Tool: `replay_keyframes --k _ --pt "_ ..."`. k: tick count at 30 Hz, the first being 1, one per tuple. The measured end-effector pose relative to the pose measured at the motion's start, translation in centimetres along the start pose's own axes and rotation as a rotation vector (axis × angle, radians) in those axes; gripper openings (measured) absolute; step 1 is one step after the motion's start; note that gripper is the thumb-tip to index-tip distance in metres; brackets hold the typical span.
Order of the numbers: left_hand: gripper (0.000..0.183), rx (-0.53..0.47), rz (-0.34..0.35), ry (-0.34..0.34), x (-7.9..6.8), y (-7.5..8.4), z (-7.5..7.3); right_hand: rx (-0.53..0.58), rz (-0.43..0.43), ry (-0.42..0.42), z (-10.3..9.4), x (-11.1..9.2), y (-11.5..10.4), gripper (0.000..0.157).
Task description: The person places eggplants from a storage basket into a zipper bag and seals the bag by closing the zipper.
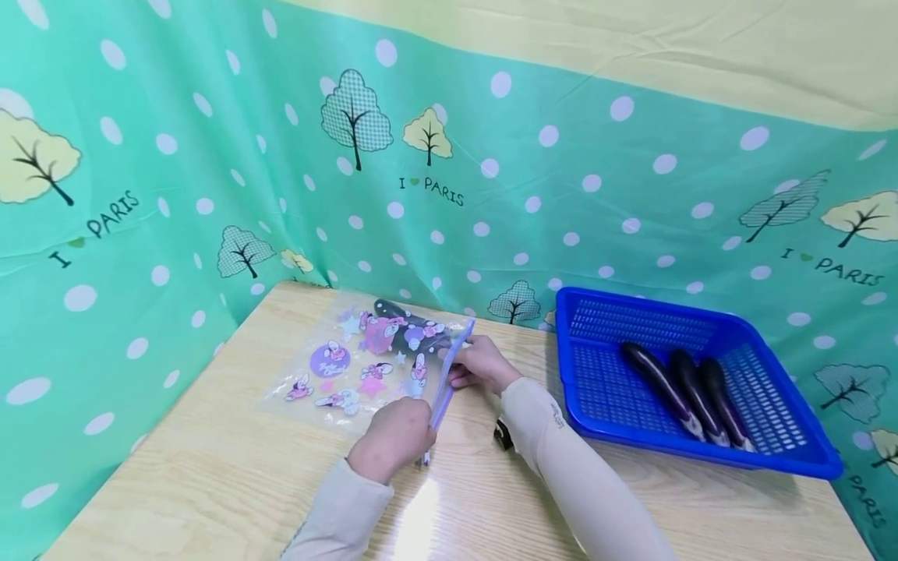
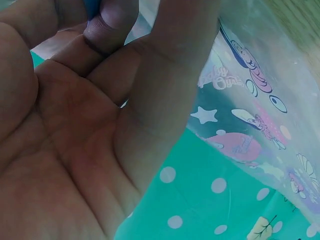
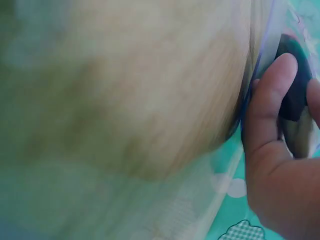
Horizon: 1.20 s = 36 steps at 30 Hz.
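A clear zip bag (image 1: 330, 397) printed with pink and purple cartoon figures lies flat, its purple-edged mouth facing right. Inside, toward its far side, is a dark eggplant (image 1: 400, 323). My left hand (image 1: 396, 436) grips the near end of the bag's mouth; its curled fingers fill much of the left wrist view beside the printed plastic (image 2: 260, 100). At the far part of the opening, my right hand (image 1: 484, 362) reaches in. In the right wrist view, its thumb and a finger lie on either side of the eggplant (image 3: 295, 105) near its stem end.
On the right stands a blue plastic basket (image 1: 631, 319) holding three eggplants (image 1: 691, 389). A small black object (image 1: 502, 434) shows beside my right sleeve. Green dotted cloth (image 1: 449, 241) hangs along the back and left edges of the wooden table (image 1: 231, 467).
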<state>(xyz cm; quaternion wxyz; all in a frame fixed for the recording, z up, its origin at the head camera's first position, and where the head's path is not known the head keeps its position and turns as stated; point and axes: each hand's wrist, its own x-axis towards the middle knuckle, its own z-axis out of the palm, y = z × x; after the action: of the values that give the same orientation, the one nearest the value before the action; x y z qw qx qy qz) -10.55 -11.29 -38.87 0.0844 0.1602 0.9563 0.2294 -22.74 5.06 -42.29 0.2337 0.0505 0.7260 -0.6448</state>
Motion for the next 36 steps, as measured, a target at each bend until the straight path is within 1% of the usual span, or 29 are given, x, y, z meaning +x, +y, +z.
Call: replay_keyframes --k 2,5,9,11,13,15,16,18,20,22,24,27,29,31,34,36 --pt "0.016 -0.005 0.003 -0.001 0.1 0.1 -0.1 -0.079 0.011 0.034 -0.2 0.3 -0.1 0.033" --pt "0.016 -0.01 0.011 0.007 0.1 0.2 -0.2 -0.254 0.037 0.098 -0.5 0.7 -0.4 0.033" --pt "0.018 -0.013 0.026 0.014 0.2 0.4 -0.2 -0.525 0.068 0.19 -0.5 1.0 -0.8 0.045" --pt "0.018 -0.014 0.034 0.013 0.2 0.5 -0.3 -0.683 0.054 0.246 -0.5 1.0 -1.0 0.052" --pt "0.019 -0.022 0.04 0.005 0.3 0.6 -0.3 -0.816 0.042 0.297 -0.6 1.0 -1.1 0.061" --pt "0.019 -0.03 0.045 -0.001 0.3 0.7 -0.3 -0.92 0.033 0.334 -0.6 0.9 -1.2 0.068" --pt "0.019 -0.032 0.047 -0.004 0.4 0.8 -0.2 -0.954 0.028 0.346 -0.7 0.8 -1.2 0.071" --pt "0.019 -0.034 0.049 -0.008 0.4 0.8 -0.2 -0.98 0.028 0.343 -0.9 0.7 -1.1 0.072" --pt "0.02 -0.026 0.052 -0.004 0.5 0.9 -0.2 -0.991 0.011 0.331 -1.0 0.6 -1.0 0.068" --pt "0.021 -0.013 0.053 0.003 0.5 1.0 -0.3 -0.991 -0.007 0.314 -1.1 0.5 -1.0 0.059" --pt "0.021 -0.007 0.048 0.006 0.5 1.0 -0.4 -0.976 -0.009 0.287 -1.1 0.3 -1.0 0.046" --pt "0.021 -0.004 0.041 0.007 0.4 1.0 -0.5 -0.983 -0.021 0.255 -0.7 -0.3 -1.2 0.034" --pt "0.02 -0.009 0.034 0.004 0.3 0.8 -0.4 -1.019 -0.032 0.242 -0.3 -0.8 -1.4 0.033" --pt "0.019 -0.01 0.035 0.007 0.3 0.6 -0.3 -1.077 -0.06 0.249 0.2 -1.4 -1.8 0.035" --pt "0.017 -0.01 0.035 0.013 0.3 0.2 -0.2 -1.141 -0.079 0.259 1.0 -2.8 -2.8 0.023" --pt "0.017 -0.014 0.032 0.011 0.2 0.0 -0.1 -1.169 -0.102 0.266 1.5 -4.0 -3.9 0.012"
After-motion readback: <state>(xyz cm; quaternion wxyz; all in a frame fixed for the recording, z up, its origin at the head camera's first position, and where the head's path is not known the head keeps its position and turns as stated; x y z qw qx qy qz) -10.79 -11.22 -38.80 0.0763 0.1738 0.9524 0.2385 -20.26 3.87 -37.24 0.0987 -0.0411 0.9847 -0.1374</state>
